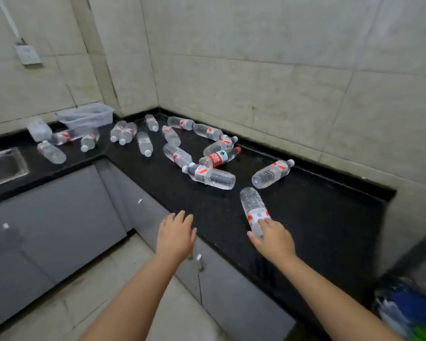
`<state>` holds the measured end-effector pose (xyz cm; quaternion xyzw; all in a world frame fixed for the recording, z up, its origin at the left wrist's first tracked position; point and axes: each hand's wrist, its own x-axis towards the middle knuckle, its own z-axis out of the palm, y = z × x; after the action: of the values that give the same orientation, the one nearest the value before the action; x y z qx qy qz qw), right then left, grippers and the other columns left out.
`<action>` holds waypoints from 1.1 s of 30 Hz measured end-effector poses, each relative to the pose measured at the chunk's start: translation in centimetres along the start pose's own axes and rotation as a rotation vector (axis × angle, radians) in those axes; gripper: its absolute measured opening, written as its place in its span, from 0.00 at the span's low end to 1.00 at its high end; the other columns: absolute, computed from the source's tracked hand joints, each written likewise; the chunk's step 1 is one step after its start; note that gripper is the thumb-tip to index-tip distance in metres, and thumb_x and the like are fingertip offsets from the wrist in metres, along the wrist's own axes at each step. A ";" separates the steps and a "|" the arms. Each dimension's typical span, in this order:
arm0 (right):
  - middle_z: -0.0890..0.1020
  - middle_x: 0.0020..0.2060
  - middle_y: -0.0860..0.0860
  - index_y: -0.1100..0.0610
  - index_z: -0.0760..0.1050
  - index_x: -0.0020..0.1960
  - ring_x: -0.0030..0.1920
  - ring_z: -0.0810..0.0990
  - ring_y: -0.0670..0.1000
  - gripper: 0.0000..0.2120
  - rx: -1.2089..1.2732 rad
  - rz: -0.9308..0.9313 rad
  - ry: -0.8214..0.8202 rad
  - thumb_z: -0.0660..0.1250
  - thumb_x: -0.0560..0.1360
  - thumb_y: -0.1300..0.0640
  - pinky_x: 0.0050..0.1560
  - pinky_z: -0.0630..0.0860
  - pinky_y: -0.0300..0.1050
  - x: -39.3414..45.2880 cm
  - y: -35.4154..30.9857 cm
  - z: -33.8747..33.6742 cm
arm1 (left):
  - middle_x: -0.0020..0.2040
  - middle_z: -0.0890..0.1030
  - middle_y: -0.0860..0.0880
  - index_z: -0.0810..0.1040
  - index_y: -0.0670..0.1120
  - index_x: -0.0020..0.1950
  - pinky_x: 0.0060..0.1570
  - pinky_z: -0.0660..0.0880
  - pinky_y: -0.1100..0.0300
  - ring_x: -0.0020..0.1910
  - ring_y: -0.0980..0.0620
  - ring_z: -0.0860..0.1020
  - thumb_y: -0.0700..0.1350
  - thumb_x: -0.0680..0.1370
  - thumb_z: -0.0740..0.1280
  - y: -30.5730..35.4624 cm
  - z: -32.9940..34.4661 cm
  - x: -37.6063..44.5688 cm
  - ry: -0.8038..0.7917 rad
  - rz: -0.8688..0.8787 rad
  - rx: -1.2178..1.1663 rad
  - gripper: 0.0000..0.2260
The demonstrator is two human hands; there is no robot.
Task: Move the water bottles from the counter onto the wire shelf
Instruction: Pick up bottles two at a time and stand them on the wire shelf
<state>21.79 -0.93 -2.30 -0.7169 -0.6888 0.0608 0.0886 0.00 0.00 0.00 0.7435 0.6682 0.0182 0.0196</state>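
Several clear water bottles with red-and-white labels lie on their sides across the black L-shaped counter. The nearest bottle lies with its cap end under my right hand, whose fingers rest on its neck and label without being closed around it. My left hand hovers open over the counter's front edge, touching nothing. Another bottle lies further back on the right, and a red-labelled bottle sits in the middle cluster. No wire shelf is clearly in view.
A clear plastic bin stands at the back left among more bottles. A metal sink is set into the left counter. Grey cabinets run below. Blurred blue and green items sit at the lower right.
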 end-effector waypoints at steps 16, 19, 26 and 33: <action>0.70 0.62 0.54 0.54 0.59 0.70 0.62 0.68 0.56 0.31 0.046 0.436 -0.162 0.66 0.71 0.47 0.62 0.65 0.49 13.5 -0.6 4.3 | 0.73 0.66 0.44 0.64 0.45 0.72 0.68 0.64 0.51 0.72 0.43 0.63 0.49 0.80 0.57 -0.7 5.6 23.5 -0.150 0.336 -0.007 0.21; 0.70 0.60 0.54 0.53 0.58 0.70 0.61 0.69 0.55 0.32 0.048 0.429 -0.197 0.67 0.70 0.49 0.61 0.65 0.47 14.3 -0.2 4.6 | 0.62 0.77 0.39 0.75 0.39 0.63 0.55 0.75 0.47 0.61 0.37 0.75 0.44 0.74 0.68 -0.9 5.5 26.7 -0.100 0.411 -0.055 0.19; 0.65 0.66 0.49 0.50 0.52 0.73 0.65 0.65 0.52 0.34 0.050 0.282 -0.285 0.65 0.72 0.56 0.67 0.60 0.47 16.3 0.9 3.7 | 0.66 0.72 0.42 0.67 0.40 0.68 0.63 0.69 0.48 0.67 0.42 0.69 0.43 0.73 0.68 -1.6 5.3 33.8 -0.141 0.477 0.014 0.25; 0.64 0.70 0.50 0.50 0.57 0.72 0.71 0.61 0.53 0.36 -0.176 0.090 -0.439 0.66 0.69 0.65 0.73 0.51 0.64 17.1 0.4 3.2 | 0.72 0.65 0.50 0.58 0.49 0.74 0.68 0.62 0.51 0.70 0.48 0.64 0.49 0.75 0.65 -0.7 4.8 37.6 -0.329 0.729 0.259 0.30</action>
<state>22.31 16.29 -4.89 -0.7215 -0.6616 0.1585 -0.1288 3.52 37.43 -4.82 0.9206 0.3462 -0.1791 0.0247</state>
